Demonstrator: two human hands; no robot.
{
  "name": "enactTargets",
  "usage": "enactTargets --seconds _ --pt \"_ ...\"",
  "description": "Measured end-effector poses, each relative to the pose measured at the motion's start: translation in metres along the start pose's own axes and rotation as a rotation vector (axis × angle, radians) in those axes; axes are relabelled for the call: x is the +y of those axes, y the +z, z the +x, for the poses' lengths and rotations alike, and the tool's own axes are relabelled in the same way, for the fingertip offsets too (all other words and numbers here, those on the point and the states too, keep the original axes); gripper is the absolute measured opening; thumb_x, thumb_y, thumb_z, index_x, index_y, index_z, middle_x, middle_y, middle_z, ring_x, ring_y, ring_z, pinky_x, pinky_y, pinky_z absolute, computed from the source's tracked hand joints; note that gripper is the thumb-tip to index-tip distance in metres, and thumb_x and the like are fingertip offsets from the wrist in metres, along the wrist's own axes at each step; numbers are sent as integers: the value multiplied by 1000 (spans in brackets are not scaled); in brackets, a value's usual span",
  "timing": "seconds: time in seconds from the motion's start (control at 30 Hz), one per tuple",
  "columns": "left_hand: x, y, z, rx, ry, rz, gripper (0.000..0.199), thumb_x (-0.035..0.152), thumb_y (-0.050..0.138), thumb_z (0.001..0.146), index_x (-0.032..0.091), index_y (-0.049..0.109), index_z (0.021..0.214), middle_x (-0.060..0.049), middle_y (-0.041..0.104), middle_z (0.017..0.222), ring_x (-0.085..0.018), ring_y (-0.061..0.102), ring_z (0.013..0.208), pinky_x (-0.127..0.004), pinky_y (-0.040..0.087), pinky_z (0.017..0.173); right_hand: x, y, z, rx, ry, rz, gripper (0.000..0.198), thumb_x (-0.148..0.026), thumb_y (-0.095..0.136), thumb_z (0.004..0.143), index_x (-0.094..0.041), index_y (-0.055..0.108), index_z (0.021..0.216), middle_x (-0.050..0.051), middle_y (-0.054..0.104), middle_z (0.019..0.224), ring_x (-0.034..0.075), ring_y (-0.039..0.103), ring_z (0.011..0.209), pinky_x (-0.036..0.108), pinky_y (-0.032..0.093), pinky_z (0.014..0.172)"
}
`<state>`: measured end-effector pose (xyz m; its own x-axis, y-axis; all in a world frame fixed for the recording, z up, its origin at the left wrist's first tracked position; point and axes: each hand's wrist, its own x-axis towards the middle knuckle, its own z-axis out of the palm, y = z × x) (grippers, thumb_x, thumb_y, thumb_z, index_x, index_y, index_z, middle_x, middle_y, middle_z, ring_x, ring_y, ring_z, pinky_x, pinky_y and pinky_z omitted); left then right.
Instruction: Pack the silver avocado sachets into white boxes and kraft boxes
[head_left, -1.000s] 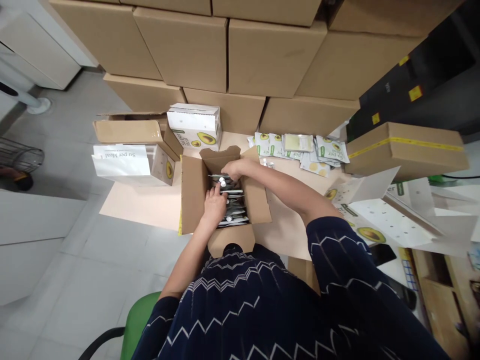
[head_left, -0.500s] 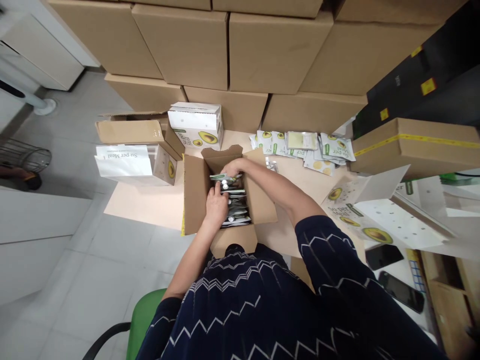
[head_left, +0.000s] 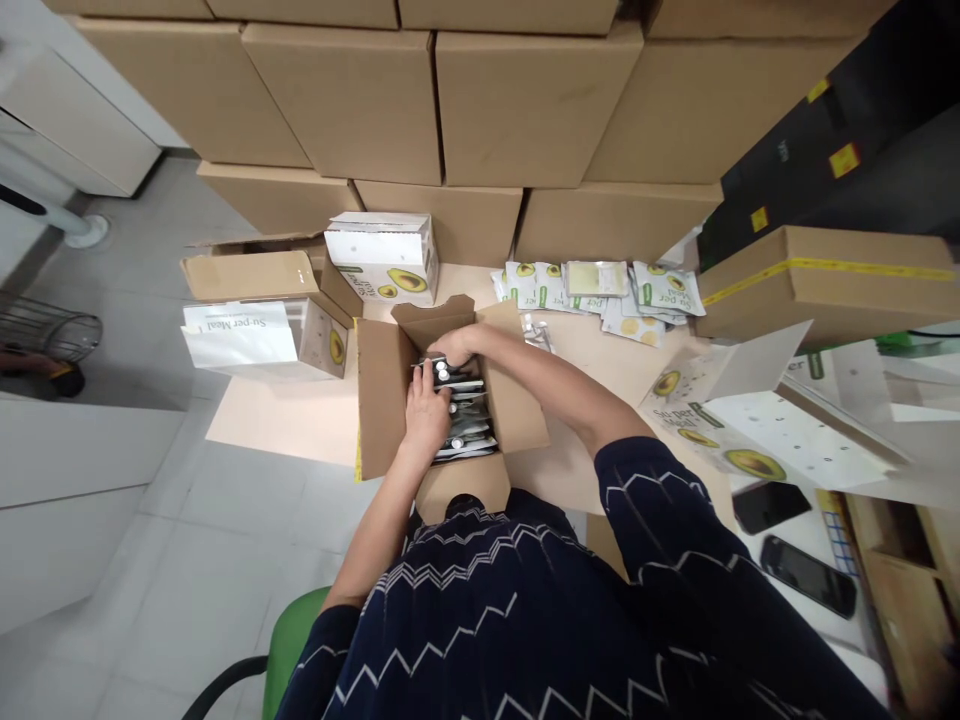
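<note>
An open cardboard carton (head_left: 382, 400) stands on the near part of the table, its flaps folded outward. Inside it, spouted pouches (head_left: 469, 412) are packed upright in a row, white caps showing on several. My left hand (head_left: 426, 415) rests over the left side of the row, fingers stretched and thumb apart, touching the pouches near the caps. At the carton's far end my right hand (head_left: 452, 346) reaches down beside the rearmost pouches. Its fingertips are hidden inside, so its grip does not show.
White avocado-print boxes stand at left (head_left: 322, 340), back (head_left: 390, 270) and right (head_left: 742, 430). Flat sachets (head_left: 551, 285) lie along the back, with a small clear packet (head_left: 537, 332) before them. Stacked cartons (head_left: 517, 110) wall off the rear. Two phones (head_left: 808, 575) lie at right.
My right hand has gone lower into the carton, and the green-marked pouch top at its fingers has sunk from sight. My left hand remains on the row. The view has shifted slightly.
</note>
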<state>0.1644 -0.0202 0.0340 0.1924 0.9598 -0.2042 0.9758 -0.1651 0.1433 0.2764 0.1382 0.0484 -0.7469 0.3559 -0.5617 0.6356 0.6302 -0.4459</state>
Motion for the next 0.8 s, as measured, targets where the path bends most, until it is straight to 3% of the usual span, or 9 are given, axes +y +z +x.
enactTargets --seconds 0.1,0.2,0.27,0.37,0.4,0.47,0.6,0.7,0.8 --pt "0 0 0 -5 -13 -5 31 8 49 88 14 72 107 -14 25 166 -36 26 152 -49 33 121 -2 -18 -44 215 -81 242 59 -17 72 76 -12 62 133 13 72 121 21 71 99 27 53 85" --pt "0 2 -1 -6 -14 -13 33 8 49 87 15 71 110 -12 25 167 -35 27 152 -48 33 121 28 -30 -86 545 -161 603 40 -30 70 85 -16 66 122 7 77 98 13 70 76 25 56 74" --pt "-1 4 -2 1 -10 -23 33 8 50 87 15 72 110 -11 25 167 -34 28 152 -47 33 121 67 -28 -102 879 -33 733 33 -36 62 92 -16 65 118 4 75 87 11 67 67 23 56 67" --pt "-2 6 -2 17 -8 -38 33 8 48 88 15 72 109 -11 25 167 -34 29 151 -48 34 120 132 -7 -105 1201 444 684 35 -32 48 98 -14 62 123 9 72 98 16 68 84 29 56 78" --pt "-2 7 -2 19 -8 -43 33 8 47 88 16 72 108 -11 26 166 -33 30 151 -49 35 120 150 5 -102 1182 631 601 36 -28 48 97 -12 62 126 13 70 107 19 67 96 34 55 86" --pt "-2 7 -3 22 -11 -50 34 7 47 87 16 72 108 -10 28 166 -33 31 150 -49 35 120 174 32 -93 948 900 424 42 -21 52 93 -13 61 133 21 61 130 27 60 116 41 48 98" --pt "-2 8 -3 14 -19 -52 34 8 47 88 17 73 109 -8 31 165 -31 33 150 -46 34 121 179 79 -73 447 1029 118 58 -19 55 93 -25 47 150 24 25 163 38 43 138 52 37 106" --pt "-2 8 -3 4 -24 -56 34 9 47 89 17 73 110 -8 31 165 -31 33 149 -46 32 122 172 93 -65 424 1026 -76 57 -16 44 97 -17 40 154 31 30 158 39 42 139 54 34 106" --pt "-3 8 -3 1 -24 -64 33 9 47 89 17 72 110 -9 30 165 -31 33 150 -48 32 122 173 91 -66 477 982 -139 49 -7 34 96 -5 53 141 34 51 140 35 54 128 47 42 99"
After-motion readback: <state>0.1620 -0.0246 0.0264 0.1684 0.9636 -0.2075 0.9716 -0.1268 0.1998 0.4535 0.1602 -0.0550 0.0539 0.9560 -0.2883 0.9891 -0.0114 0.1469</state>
